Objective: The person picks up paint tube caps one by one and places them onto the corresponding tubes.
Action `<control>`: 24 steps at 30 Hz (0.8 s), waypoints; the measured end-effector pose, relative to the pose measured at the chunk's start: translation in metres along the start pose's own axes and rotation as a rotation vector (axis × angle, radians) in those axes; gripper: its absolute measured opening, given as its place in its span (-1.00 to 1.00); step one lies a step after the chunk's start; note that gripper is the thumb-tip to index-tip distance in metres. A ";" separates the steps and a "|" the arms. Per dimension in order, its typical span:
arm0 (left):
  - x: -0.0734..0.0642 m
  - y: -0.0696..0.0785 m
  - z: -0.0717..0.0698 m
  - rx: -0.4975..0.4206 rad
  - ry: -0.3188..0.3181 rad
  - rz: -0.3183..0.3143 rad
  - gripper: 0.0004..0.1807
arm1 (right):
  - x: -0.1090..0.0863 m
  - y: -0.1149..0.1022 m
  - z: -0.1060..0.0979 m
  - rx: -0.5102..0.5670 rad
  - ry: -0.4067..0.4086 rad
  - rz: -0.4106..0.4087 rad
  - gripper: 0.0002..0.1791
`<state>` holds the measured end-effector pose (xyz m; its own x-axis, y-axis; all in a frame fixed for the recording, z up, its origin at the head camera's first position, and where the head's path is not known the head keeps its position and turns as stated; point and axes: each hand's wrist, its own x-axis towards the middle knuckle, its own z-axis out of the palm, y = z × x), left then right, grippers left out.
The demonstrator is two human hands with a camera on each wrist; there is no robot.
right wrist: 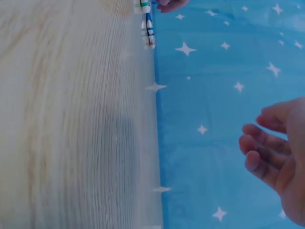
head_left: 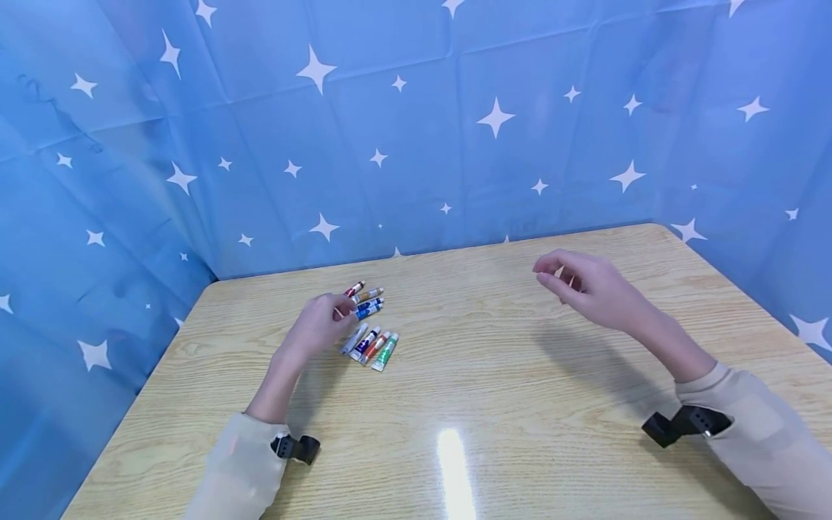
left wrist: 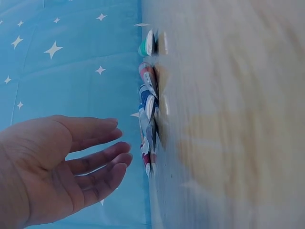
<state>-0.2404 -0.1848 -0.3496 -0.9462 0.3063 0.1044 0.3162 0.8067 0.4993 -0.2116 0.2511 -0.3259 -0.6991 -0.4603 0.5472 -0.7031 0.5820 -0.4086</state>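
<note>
While the left hand [head_left: 318, 323] hovers near the tubes [head_left: 365, 343], the right hand [head_left: 585, 287] hangs above the table [head_left: 468, 375], both with fingers loosely curved.

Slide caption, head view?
Left hand near paint tubes, right hand apart from them, both empty above the wood-grain table.

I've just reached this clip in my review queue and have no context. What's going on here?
A person is working over a wood-grain table with bare hands. The left hand hovers beside small paint tubes, its fingers loosely bent and holding nothing. The tubes lie in two groups: a nearer row that ends in a green tube, and a farther set with red, ochre and blue ones. The right hand is raised over the table's other side, also empty.
</note>
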 end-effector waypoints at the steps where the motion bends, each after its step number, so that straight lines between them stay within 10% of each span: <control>1: 0.001 0.000 0.000 0.001 -0.001 0.008 -0.75 | 0.000 0.001 -0.001 -0.004 0.001 0.002 -0.83; 24: 0.018 0.002 0.007 0.000 -0.058 -0.014 -0.77 | -0.010 0.035 -0.018 -0.057 -0.063 0.169 -0.85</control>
<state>-0.2564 -0.1739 -0.3528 -0.9450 0.3237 0.0468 0.3026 0.8111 0.5005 -0.2266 0.2879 -0.3324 -0.8147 -0.3929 0.4266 -0.5676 0.6911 -0.4475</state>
